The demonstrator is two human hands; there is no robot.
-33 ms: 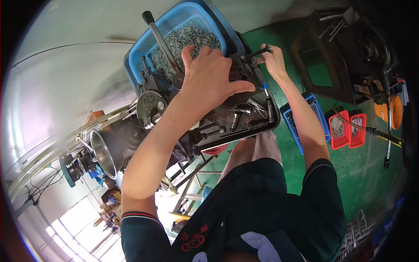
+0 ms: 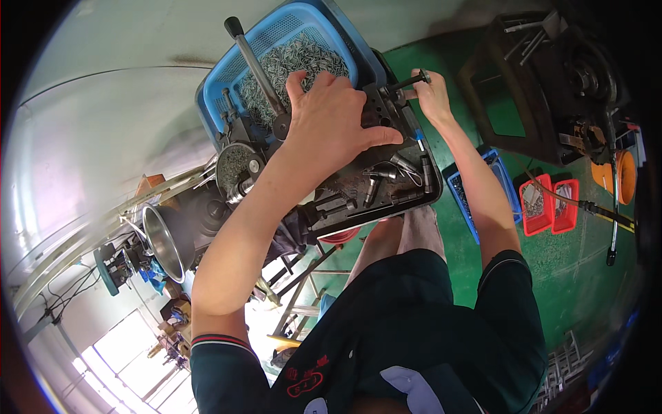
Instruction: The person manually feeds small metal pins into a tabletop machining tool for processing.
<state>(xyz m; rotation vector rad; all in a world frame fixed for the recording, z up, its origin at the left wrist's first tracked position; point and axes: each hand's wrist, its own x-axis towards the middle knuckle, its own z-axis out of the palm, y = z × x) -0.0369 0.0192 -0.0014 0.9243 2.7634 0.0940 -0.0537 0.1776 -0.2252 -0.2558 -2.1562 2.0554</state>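
Note:
My left hand (image 2: 331,121) lies palm down over a dark metal bench machine (image 2: 379,114), fingers apart and bent over its far side, thumb stretched to the right. What lies under the palm is hidden. At the machine's right end, my right hand (image 2: 433,100) is closed around the end of a short black handle (image 2: 407,83); the fingers are partly hidden. Beyond my left hand is a blue plastic basket (image 2: 222,69) holding a heap of small metal pins or screws (image 2: 293,58). A steel lever with a black grip (image 2: 254,65) rises beside my left hand.
Hand tools (image 2: 376,183) lie on the black tray (image 2: 345,222) near me. Left of it are a round dish of small parts (image 2: 234,164) and a steel bowl (image 2: 164,245). On the green floor at right stand a blue bin (image 2: 507,172), red bins (image 2: 536,224) and dark machinery (image 2: 538,90).

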